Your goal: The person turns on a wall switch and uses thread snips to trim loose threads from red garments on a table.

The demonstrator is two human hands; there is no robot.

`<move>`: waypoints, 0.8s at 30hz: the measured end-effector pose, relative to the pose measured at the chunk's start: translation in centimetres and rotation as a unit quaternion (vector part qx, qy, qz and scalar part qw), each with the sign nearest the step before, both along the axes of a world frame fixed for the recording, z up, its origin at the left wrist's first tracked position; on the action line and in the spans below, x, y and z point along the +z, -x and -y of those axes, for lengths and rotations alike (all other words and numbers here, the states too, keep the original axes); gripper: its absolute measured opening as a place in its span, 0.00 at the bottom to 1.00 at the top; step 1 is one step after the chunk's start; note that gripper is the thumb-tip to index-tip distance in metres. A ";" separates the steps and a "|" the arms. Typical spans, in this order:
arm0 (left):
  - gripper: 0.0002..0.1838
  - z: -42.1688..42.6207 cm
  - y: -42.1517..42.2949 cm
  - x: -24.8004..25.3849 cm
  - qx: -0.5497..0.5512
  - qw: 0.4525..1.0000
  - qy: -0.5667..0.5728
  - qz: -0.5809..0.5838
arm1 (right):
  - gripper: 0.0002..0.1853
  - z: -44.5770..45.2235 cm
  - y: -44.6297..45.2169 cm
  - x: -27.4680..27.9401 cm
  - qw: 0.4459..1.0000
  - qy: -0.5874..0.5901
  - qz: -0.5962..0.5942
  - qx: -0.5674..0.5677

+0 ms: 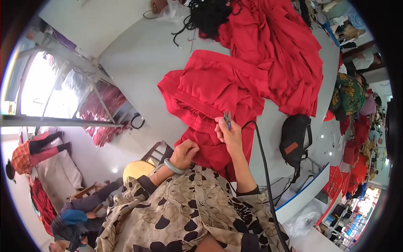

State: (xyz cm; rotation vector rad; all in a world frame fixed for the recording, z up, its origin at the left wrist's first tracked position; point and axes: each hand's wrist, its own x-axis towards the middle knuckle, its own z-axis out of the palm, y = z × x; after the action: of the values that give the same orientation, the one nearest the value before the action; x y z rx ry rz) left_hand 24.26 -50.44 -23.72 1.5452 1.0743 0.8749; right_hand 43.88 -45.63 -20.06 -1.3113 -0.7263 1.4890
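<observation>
The right hand (228, 133) pinches small pointed metal snips (227, 119) above the gathered, ribbed waistband (189, 110) of the crumpled red cloth garment (210, 84), while the left hand's (184, 154) fingers curl against its soft folds.

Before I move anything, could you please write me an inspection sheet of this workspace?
Surface: pale grey table, partly covered by red cloth.
Job's things: red garment with gathered band, in front of the person; snips with blue on the handle; red cloth heap beyond.
Clutter: black cords, clear plastic and black bag on the table.
Grip: right hand holds the snips; left hand is curled at the red cloth, pinch not clear.
Cables: black cable passes between right forearm and black bag; its ends are unclear.
Surroundings: other people on both sides; bright window at left.
</observation>
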 end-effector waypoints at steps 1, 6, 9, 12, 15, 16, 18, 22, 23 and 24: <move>0.03 0.1 0.1 0.0 0.003 1.000 0.005 -0.001 | 0.13 0.7 0.2 -0.4 1.000 0.005 -0.001 0.003; 0.02 0.3 0.4 1.2 -0.004 0.998 -0.055 -0.028 | 0.10 2.5 2.2 -2.5 0.986 -0.043 0.152 0.044; 0.03 0.4 0.5 1.5 -0.033 0.992 -0.113 -0.035 | 0.12 2.2 3.3 -3.1 0.977 -0.045 0.201 0.060; 0.05 0.4 0.4 1.7 -0.071 0.986 -0.145 -0.050 | 0.21 1.3 5.0 -0.8 0.917 -0.033 0.382 0.110; 0.07 0.0 0.3 1.4 -0.106 0.975 -0.185 -0.066 | 0.19 0.4 6.3 -3.7 0.845 -0.043 0.517 0.131; 0.07 0.1 0.5 1.5 -0.105 0.973 -0.193 -0.067 | 0.15 0.5 6.5 -3.9 0.831 -0.046 0.538 0.133; 0.08 -0.1 0.6 2.2 -0.100 0.973 -0.200 -0.066 | 0.14 1.0 5.7 -5.1 0.894 -0.063 0.429 0.116; 0.06 -1.5 0.7 1.9 0.109 0.993 -0.049 -0.011 | 0.08 1.7 4.5 -5.1 0.970 -0.068 0.221 0.073; 0.05 -2.1 0.7 0.9 0.173 0.984 -0.041 -0.006 | 0.08 1.9 4.4 -4.6 0.970 -0.065 0.223 0.076; 0.05 -2.7 0.5 0.9 0.176 0.984 -0.038 -0.004 | 0.07 2.0 4.5 -3.6 0.970 -0.063 0.221 0.077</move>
State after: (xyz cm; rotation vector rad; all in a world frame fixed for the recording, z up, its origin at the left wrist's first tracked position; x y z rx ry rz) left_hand 23.73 -47.69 -22.78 1.4445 1.3583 1.1604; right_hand 39.41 -47.63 -23.63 -1.5345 -1.2150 1.2528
